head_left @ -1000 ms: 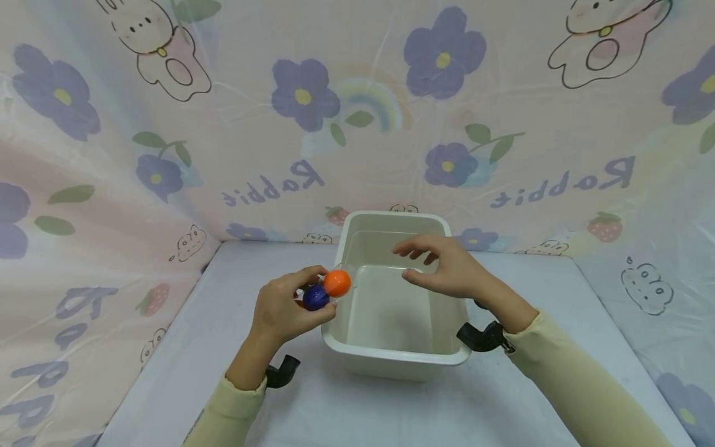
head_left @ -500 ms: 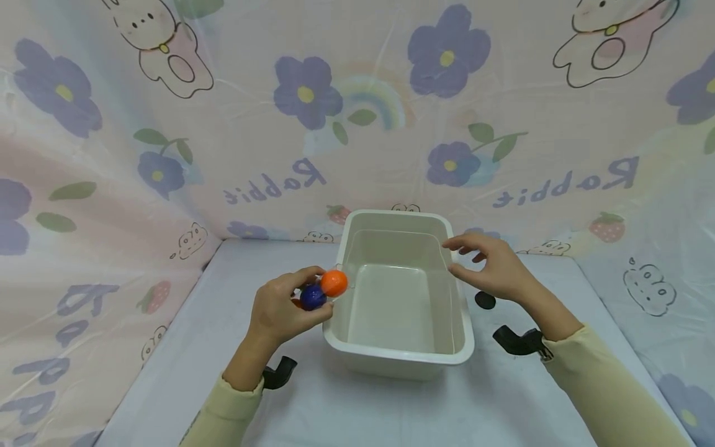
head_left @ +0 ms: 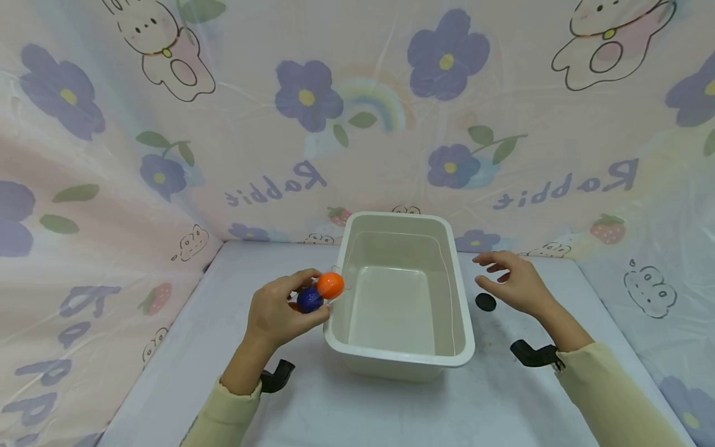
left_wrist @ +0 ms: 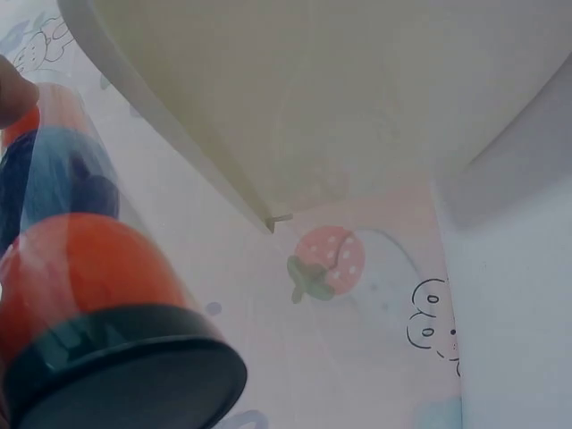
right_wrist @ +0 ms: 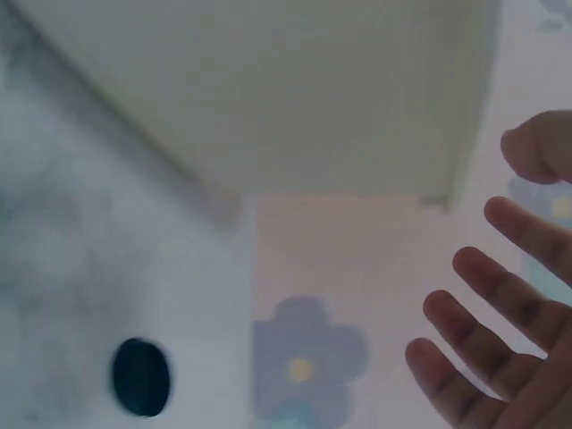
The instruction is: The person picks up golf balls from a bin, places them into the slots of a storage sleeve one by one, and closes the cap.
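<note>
1. The left hand (head_left: 276, 310) grips a clear tube (left_wrist: 98, 295), fingers curled round it, at the left rim of the bin (head_left: 463, 347).
2. Inside the tube sit coloured balls: an orange ball (head_left: 330, 284) at the open end toward the bin, and a blue ball (head_left: 310, 300) just behind it, touching.
3. The left wrist view shows the tube close up, with a black base (left_wrist: 125, 375) at its near end and another orange ball (left_wrist: 80, 277) next to that base.
4. The right hand (head_left: 516, 285) holds nothing; its fingers are spread and relaxed, hovering above the table (head_left: 335, 410) just right of the bin.
5. A black cap (head_left: 485, 302) lies flat on the table between the right hand and the bin's right wall, near the fingertips but apart from them.
6. The bin is cream-coloured, rectangular and stands upright mid-table between the two hands.
7. Both arms wear pale yellow sleeves (head_left: 603, 391), each with a black mount at the wrist.
8. A printed cloth (head_left: 357, 124) with purple flowers and rabbits rises behind and to the sides of the table.
</note>
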The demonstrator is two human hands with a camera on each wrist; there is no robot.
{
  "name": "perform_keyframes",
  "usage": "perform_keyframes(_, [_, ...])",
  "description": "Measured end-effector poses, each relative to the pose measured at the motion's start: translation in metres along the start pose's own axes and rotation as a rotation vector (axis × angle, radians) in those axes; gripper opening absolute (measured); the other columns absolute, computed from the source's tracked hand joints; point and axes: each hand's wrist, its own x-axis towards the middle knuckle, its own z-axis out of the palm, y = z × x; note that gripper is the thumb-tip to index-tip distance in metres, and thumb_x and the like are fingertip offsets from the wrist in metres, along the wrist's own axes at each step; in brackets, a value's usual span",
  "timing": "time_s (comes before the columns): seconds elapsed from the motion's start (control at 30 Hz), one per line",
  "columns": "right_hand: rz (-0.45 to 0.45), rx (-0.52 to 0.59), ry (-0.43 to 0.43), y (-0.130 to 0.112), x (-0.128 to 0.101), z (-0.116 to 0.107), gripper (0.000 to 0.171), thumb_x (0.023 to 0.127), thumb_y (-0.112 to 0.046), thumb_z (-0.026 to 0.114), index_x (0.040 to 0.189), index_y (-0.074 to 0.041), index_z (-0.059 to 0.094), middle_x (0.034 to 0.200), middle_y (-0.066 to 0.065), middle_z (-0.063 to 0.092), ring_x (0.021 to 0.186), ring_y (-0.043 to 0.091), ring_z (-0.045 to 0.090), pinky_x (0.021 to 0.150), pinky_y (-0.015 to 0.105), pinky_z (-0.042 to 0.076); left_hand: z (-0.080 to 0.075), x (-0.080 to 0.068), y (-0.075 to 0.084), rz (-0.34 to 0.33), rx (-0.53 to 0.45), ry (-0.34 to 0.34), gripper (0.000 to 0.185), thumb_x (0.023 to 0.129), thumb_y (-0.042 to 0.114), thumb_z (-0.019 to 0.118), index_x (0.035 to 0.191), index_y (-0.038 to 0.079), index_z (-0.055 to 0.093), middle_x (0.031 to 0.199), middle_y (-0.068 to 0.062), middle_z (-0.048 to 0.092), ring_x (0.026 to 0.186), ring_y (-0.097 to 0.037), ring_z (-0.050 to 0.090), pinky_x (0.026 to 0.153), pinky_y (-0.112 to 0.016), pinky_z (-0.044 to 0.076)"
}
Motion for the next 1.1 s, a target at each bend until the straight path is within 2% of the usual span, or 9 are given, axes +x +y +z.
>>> perform_keyframes(0.23, [0.139, -0.021, -0.048, 0.033, -0.007, 0.018, 0.042, 0.089, -0.030, 0.066, 0.123, -0.006, 0.060, 0.121, 0.021, 0.060, 0.104, 0.041, 0.060, 0.079, 0.054, 0.053, 0.000, -0.003, -0.002, -0.012, 0.003, -0.003, 0.043, 0.063, 0.028, 0.081, 0.103, 0.016, 0.071, 0.083, 0.000, 0.074, 0.062, -0.008, 0.065, 0.053, -0.016, 0.050])
perform_keyframes(0.43, [0.203, -0.041, -0.079, 0.064, -0.011, 0.034, 0.046, 0.088, -0.029, 0.067, 0.125, -0.004, 0.059, 0.121, 0.025, 0.059, 0.104, 0.045, 0.060, 0.077, 0.053, 0.053, -0.002, -0.004, -0.002, -0.015, 0.011, -0.003, 0.044, 0.063, 0.029, 0.081, 0.103, 0.016, 0.071, 0.084, 0.000, 0.074, 0.063, -0.009, 0.066, 0.052, -0.016, 0.049])
perform_keyframes(0.67, [0.274, -0.070, -0.139, 0.090, -0.014, 0.051, 0.049, 0.086, -0.028, 0.068, 0.127, -0.003, 0.056, 0.123, 0.027, 0.057, 0.104, 0.044, 0.059, 0.080, 0.053, 0.051, -0.004, -0.004, -0.003, -0.012, 0.037, 0.004, 0.043, 0.063, 0.029, 0.080, 0.103, 0.017, 0.071, 0.083, 0.000, 0.074, 0.064, -0.010, 0.066, 0.051, -0.015, 0.048])
perform_keyframes(1.1, [0.287, -0.086, -0.183, 0.110, -0.016, 0.068, 0.056, 0.078, -0.028, 0.075, 0.122, 0.002, 0.058, 0.115, 0.030, 0.059, 0.098, 0.044, 0.060, 0.081, 0.055, 0.049, -0.004, -0.005, -0.005, -0.017, 0.035, -0.002, 0.044, 0.063, 0.029, 0.081, 0.104, 0.017, 0.071, 0.083, 0.000, 0.074, 0.064, -0.010, 0.066, 0.051, -0.015, 0.048])
